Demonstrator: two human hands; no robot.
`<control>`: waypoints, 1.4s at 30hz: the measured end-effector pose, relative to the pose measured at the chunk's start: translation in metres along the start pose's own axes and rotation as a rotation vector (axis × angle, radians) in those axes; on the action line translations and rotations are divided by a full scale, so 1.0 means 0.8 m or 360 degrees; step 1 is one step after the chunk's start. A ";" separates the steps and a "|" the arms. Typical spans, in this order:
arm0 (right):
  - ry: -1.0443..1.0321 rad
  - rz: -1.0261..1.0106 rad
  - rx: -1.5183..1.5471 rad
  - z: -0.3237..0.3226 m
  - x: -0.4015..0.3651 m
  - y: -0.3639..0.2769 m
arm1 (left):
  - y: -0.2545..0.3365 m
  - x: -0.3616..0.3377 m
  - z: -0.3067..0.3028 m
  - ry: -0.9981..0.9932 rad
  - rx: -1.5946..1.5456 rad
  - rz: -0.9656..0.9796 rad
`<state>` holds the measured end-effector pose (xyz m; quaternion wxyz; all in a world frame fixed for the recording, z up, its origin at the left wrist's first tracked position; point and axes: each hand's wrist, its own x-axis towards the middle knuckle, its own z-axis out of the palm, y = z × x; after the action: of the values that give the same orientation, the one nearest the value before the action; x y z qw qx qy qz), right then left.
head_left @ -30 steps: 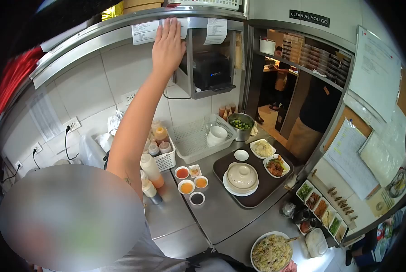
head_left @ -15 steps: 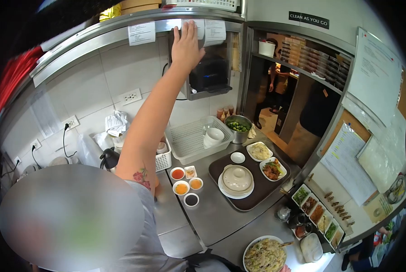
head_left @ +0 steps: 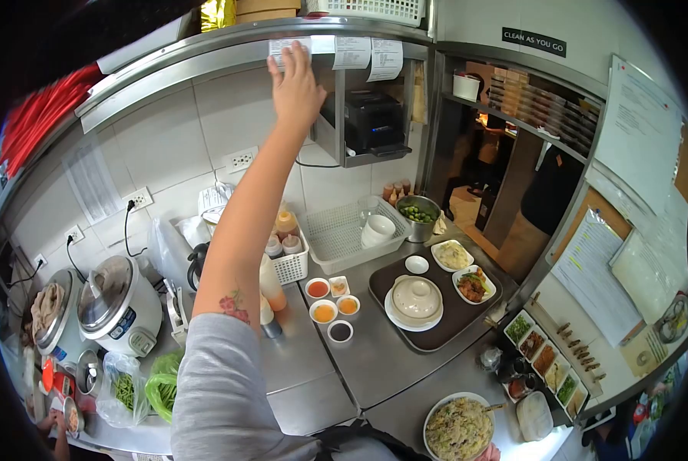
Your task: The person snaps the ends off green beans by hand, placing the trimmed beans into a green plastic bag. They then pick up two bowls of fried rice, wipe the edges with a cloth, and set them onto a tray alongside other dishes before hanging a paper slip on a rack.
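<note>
My left hand (head_left: 298,88) is raised to the metal ticket rail (head_left: 205,77), fingers spread over the leftmost printed ticket (head_left: 282,48). Two more tickets, a middle one (head_left: 351,54) and a curled one (head_left: 384,60), hang to its right. Low at the bottom edge, my right hand (head_left: 490,453) grips the rim of a white plate (head_left: 428,426) heaped with what looks like fried rice (head_left: 459,426). A brown handle (head_left: 497,406) sticks out of the food. Most of that hand is hidden or out of view.
A ticket printer (head_left: 373,121) sits under the shelf. On the counter are a dark tray (head_left: 390,300) with a lidded pot (head_left: 417,298) and dishes, sauce bowls (head_left: 323,310), a white basket (head_left: 328,250), a rice cooker (head_left: 125,307) and topping trays (head_left: 543,358). Another person's hands (head_left: 56,422) show lower left.
My left hand has moved left along the rail, from the right-hand tickets to the leftmost one. The view has shifted left, revealing rice cookers and vegetable bags. The plate stays in my right hand.
</note>
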<state>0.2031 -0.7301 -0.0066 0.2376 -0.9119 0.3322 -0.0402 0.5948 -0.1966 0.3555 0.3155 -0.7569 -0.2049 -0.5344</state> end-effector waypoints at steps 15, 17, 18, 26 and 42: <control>0.0247 -0.0412 0.0117 0.078 0.031 0.118 | 0.064 -0.348 -0.261 -0.1124 -0.2472 -0.0023; 0.0172 -0.0453 -0.0069 0.058 0.023 0.100 | 0.071 -0.502 -0.301 -0.2085 -0.3161 0.0088; 0.0072 -0.0447 -0.0161 0.054 0.020 0.102 | 0.069 -0.557 -0.334 -0.2674 -0.2861 -0.0037; 0.0295 -0.0850 0.0040 0.103 0.025 0.161 | 0.014 -1.072 -0.353 -0.2773 -0.1345 -0.0108; 0.0292 -0.0822 0.0066 0.106 0.029 0.164 | 0.022 -1.084 -0.395 -0.3239 -0.0109 -0.1807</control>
<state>0.1636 -0.7976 -0.1443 0.2069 -0.9539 0.1078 -0.1887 0.0927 -0.4061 -0.3903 -0.2997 -0.6438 -0.6582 0.2500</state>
